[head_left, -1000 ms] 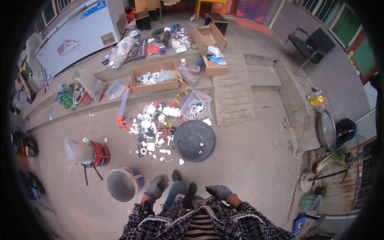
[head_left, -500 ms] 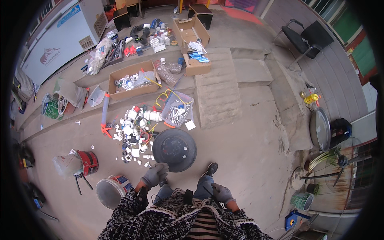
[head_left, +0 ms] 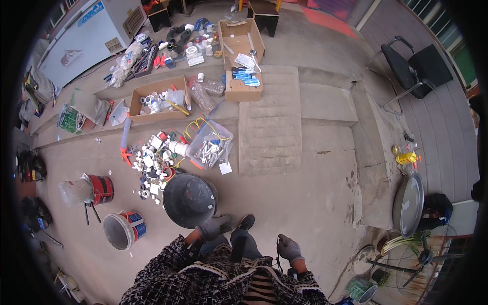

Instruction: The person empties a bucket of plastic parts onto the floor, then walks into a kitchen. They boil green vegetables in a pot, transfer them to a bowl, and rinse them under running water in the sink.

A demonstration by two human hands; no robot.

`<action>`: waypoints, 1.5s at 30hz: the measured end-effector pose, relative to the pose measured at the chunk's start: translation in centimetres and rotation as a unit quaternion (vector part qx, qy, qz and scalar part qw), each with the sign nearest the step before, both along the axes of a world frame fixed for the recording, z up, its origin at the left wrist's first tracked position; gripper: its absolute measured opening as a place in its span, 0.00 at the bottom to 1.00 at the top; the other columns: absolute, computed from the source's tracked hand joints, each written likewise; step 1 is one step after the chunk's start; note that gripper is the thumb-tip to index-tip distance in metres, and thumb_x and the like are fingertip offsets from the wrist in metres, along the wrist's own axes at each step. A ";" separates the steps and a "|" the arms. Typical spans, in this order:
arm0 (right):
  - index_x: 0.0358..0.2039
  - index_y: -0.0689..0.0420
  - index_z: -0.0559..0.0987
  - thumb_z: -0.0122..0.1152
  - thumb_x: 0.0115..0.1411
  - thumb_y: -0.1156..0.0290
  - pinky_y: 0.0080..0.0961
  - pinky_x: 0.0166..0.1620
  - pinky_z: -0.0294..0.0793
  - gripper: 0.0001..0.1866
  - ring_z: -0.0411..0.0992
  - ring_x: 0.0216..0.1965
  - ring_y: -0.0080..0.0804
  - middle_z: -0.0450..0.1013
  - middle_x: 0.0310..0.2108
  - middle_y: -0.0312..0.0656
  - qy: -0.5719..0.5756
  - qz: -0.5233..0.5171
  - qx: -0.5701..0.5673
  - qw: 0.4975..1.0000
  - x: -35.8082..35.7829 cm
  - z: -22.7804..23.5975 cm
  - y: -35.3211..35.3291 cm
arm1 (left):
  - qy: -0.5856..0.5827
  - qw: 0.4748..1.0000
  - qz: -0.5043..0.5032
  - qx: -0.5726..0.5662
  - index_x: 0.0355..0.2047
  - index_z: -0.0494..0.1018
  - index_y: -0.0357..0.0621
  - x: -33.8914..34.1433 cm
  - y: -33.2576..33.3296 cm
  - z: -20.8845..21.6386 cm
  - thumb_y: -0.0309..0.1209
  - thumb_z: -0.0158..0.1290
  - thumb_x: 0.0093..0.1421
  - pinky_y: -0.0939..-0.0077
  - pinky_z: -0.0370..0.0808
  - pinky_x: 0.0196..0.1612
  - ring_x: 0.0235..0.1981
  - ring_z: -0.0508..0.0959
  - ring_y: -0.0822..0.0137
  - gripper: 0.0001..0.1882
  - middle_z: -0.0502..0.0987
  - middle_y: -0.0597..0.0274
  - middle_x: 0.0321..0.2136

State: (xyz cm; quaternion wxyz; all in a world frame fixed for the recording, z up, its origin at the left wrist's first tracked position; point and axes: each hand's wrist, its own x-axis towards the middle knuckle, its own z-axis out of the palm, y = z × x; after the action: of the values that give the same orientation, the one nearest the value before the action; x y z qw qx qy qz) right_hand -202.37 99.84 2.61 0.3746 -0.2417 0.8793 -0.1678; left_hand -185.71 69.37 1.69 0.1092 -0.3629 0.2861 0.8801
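My left hand (head_left: 217, 227), in a grey work glove, is at the near right edge of a round black tub (head_left: 189, 203); whether it touches the rim I cannot tell. Its fingers stretch to the right, with nothing visible in them. Small white pieces show against the tub's right side. My right hand (head_left: 290, 248), gloved in grey too, is closed on a thin dark cord (head_left: 278, 260) beside my right leg. Beyond the tub lies a heap of white pipe fittings (head_left: 152, 161), next to a clear plastic bin (head_left: 227, 136) of metal parts.
A white bucket (head_left: 113, 231) and a red bucket (head_left: 102, 189) stand to the left. Farther off are concrete steps with a ramp (head_left: 269, 127), cardboard boxes (head_left: 157, 118) and a white chest freezer (head_left: 66, 53). At right stand a black chair (head_left: 429, 68) and a large metal basin (head_left: 409, 206).
The view has shifted. The black tub, first seen like a flat disc with small pieces on it, now shows a deep hollow. My right hand has moved out from my body.
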 end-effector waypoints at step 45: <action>0.61 0.56 0.58 0.50 0.66 0.66 0.38 0.55 0.68 0.25 0.64 0.57 0.39 0.63 0.57 0.47 -0.536 0.084 -0.258 0.799 -29.3 11.7 -30.1 | 0.167 0.768 0.528 -0.323 0.48 0.67 0.38 -18.8 -14.9 14.9 0.39 0.45 0.65 0.73 0.73 0.47 0.43 0.74 0.69 0.18 0.74 0.57 0.42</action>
State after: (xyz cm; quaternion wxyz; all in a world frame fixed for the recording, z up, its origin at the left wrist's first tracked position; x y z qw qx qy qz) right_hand -231.70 69.76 14.36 0.7228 -0.2732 0.4385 -0.4590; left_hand -204.53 54.52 16.56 -0.5455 -0.3181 0.3302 0.7016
